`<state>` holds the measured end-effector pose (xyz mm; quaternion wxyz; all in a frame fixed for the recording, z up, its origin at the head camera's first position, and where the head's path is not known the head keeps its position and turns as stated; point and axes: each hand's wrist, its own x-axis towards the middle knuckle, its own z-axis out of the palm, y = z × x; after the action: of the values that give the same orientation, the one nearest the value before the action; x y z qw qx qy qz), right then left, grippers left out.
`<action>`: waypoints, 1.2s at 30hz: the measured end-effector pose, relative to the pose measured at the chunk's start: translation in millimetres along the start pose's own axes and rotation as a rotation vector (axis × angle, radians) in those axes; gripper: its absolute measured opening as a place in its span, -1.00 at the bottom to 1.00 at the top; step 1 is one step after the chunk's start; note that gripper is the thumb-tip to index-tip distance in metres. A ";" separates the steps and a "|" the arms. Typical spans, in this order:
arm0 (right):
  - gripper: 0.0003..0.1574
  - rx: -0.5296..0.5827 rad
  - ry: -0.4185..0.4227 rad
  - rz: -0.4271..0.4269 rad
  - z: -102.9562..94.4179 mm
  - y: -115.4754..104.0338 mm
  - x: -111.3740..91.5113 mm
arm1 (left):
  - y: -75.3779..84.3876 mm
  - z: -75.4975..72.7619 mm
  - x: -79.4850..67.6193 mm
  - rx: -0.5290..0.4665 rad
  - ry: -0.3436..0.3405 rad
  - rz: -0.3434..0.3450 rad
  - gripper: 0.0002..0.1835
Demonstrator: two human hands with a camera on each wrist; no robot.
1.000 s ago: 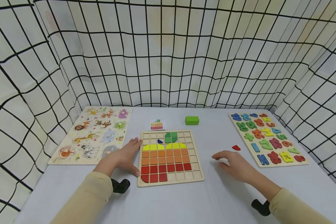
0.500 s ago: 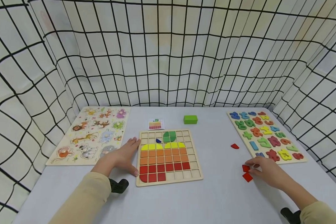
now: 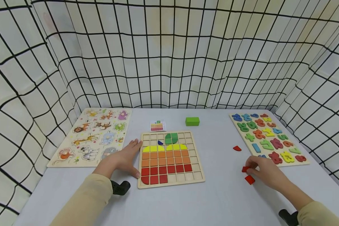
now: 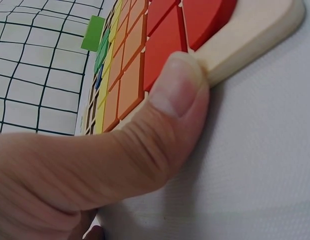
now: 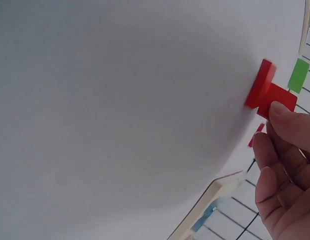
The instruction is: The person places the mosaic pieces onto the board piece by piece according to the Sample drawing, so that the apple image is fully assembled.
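The wooden grid board [image 3: 199,175] lies mid-table, partly filled with red, orange, yellow, green and blue tiles. My left hand [image 3: 120,160] rests at its left side with fingers spread, and the thumb [image 4: 180,85] touches the board's edge beside the red tiles. Right of the board, my right hand [image 3: 266,172] pinches a red square tile [image 5: 280,95] between thumb and fingers. Just in front of it a second red square tile [image 3: 250,180] lies on the table. Farther back is a red quarter-round tile [image 3: 237,148].
An animal puzzle board [image 3: 94,138] lies at the left and a number puzzle board [image 3: 268,138] at the right, close to my right hand. Behind the grid board are a small pattern card [image 3: 157,126] and a green block [image 3: 192,121]. Black netting [image 3: 169,58] encloses the table.
My right hand has moved right and toward me from beside the grid board to the red square tiles, and has picked at one, shifting it slightly left. The left hand stays put.
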<state>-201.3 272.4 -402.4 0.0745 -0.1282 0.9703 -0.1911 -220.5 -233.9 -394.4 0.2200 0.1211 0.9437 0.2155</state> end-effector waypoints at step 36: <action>-0.96 0.321 -0.169 -0.290 86.0 -197.6 57.7 | -0.5 2.7 0.4 0.004 0.004 -0.019 0.39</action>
<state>-196.3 49.5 -409.6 0.1466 -0.2685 0.8891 -0.3405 -219.7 -233.3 -397.0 0.2196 0.1123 0.9457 0.2117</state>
